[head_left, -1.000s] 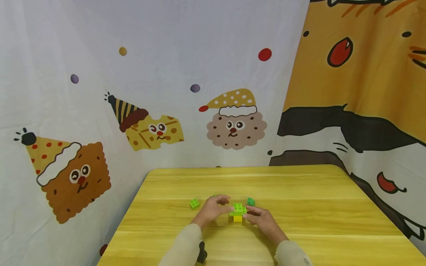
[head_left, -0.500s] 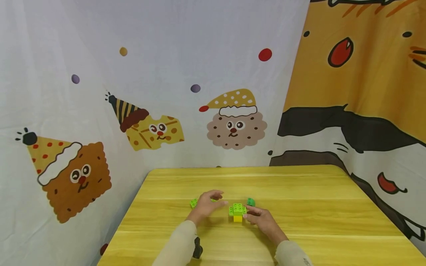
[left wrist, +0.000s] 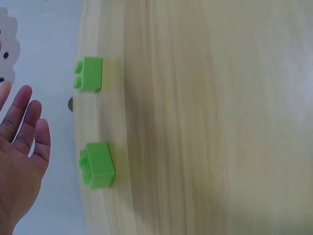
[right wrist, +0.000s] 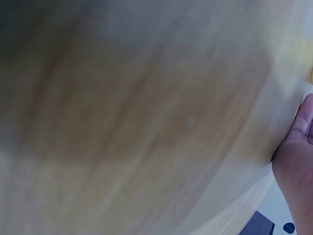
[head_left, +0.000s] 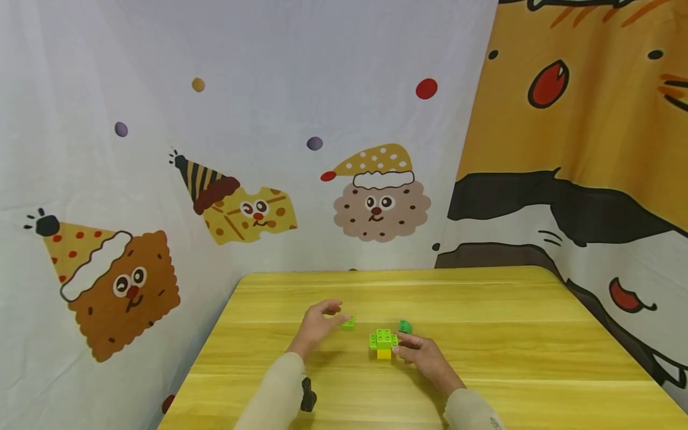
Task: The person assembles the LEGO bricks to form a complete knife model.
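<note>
In the head view a small block build stands on the table, with light green bricks over a yellow brick. My right hand pinches its right side with thumb and forefinger. My left hand is over the table to the left, fingers relaxed and holding nothing. Just by its thumb lies a loose light green brick. Two light green bricks show in the left wrist view, an upper brick and a lower brick, beside the spread fingers. The right wrist view catches only part of the right hand.
A dark green brick with a curved side lies behind the build, near the right fingertips. The wooden table reaches back to a cloth backdrop with cartoon prints. A black wrist strap part hangs by the left sleeve.
My left hand has let go of the build's left side and moved left, uncovering one loose green brick and covering another. The right hand has stayed in place.
</note>
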`<action>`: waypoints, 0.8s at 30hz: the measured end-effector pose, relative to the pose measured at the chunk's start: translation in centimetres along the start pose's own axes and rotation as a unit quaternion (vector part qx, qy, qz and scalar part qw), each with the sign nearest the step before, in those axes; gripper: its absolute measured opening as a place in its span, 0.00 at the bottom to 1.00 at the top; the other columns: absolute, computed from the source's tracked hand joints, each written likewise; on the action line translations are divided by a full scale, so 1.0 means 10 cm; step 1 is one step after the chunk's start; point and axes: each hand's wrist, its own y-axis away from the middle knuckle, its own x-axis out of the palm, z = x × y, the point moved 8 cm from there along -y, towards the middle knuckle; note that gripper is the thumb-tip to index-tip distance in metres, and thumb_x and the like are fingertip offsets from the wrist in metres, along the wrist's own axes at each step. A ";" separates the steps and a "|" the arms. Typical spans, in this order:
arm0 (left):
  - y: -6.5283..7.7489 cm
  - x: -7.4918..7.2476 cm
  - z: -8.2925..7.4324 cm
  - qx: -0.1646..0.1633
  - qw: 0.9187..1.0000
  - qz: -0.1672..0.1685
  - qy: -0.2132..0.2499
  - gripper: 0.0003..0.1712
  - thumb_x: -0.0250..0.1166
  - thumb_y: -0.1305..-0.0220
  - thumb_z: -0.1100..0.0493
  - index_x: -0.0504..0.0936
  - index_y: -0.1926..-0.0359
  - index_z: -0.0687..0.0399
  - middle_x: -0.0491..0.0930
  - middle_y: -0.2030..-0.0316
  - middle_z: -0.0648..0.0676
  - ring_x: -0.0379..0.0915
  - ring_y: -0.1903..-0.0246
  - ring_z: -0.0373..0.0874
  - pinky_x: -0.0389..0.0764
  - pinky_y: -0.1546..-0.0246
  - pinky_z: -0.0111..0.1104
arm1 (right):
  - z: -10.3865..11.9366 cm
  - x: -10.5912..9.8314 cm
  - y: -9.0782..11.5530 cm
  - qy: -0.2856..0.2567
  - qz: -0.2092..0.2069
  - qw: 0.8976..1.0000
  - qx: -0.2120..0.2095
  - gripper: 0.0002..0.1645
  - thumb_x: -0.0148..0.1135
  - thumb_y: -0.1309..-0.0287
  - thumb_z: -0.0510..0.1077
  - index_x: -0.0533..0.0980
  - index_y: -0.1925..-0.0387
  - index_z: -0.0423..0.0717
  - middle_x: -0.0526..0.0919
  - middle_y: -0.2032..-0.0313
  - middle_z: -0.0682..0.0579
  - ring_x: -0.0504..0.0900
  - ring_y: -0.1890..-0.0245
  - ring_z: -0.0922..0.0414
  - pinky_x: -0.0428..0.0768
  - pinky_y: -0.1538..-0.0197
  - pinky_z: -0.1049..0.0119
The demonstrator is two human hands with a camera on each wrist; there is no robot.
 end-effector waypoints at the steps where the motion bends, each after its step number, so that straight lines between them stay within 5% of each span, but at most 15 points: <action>1: 0.00 -0.03 0.01 0.002 1.000 -0.004 0.001 0.27 0.70 0.36 0.47 0.79 0.39 0.52 0.77 0.45 0.60 0.70 0.45 0.55 0.77 0.50 0.46 | 0.00 0.00 0.00 0.001 0.001 1.000 0.000 0.32 0.67 0.36 0.43 0.70 0.36 0.31 0.82 0.50 0.38 0.81 0.55 0.49 0.80 0.55 0.53; 24: 0.09 -0.55 0.44 -0.035 0.993 -0.109 -0.014 0.29 0.72 0.38 0.52 0.78 0.40 0.63 0.78 0.46 0.66 0.71 0.45 0.59 0.74 0.46 0.51 | -0.08 -0.01 -0.05 0.002 0.003 1.000 0.011 0.35 0.70 0.40 0.49 0.73 0.36 0.36 0.82 0.49 0.42 0.82 0.54 0.51 0.81 0.55 0.57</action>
